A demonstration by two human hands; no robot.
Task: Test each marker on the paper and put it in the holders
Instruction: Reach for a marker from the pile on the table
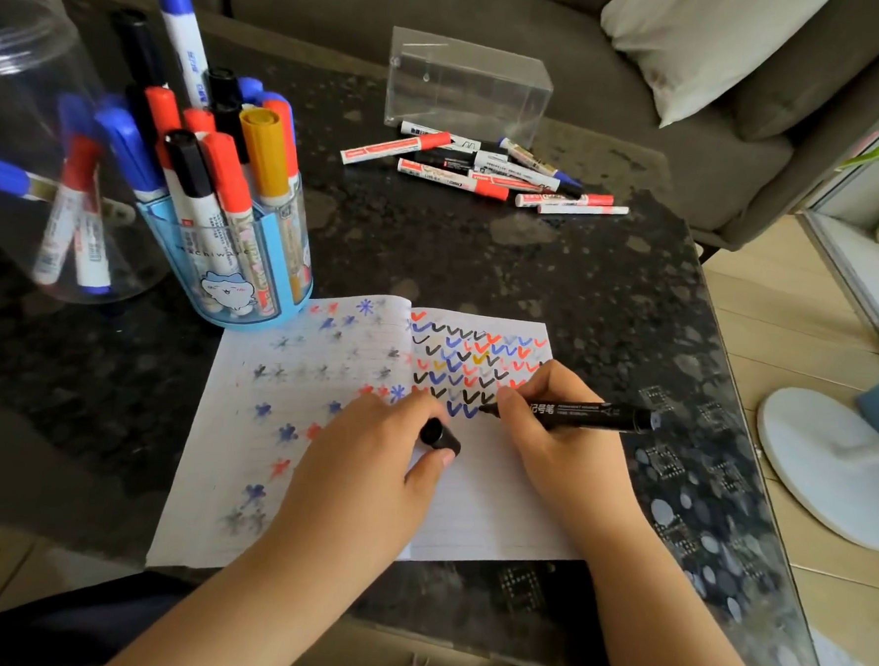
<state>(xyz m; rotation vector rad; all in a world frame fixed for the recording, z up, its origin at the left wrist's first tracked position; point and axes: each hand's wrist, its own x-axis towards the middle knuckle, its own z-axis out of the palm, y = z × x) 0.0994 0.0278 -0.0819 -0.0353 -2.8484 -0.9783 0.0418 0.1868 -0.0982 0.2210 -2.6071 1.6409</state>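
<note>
An open lined notebook lies on the dark table, covered with coloured ticks and stars. My right hand grips a black marker, its tip on the paper beside the lowest row of ticks. My left hand rests on the notebook and pinches the marker's black cap. A blue holder at the left is packed with several red, blue, black and yellow markers. A clear round holder at the far left contains a few markers. Several loose markers lie at the back.
A clear plastic box stands behind the loose markers. The table's right edge drops to a wooden floor with a white fan base. A grey sofa with a white cushion runs behind the table.
</note>
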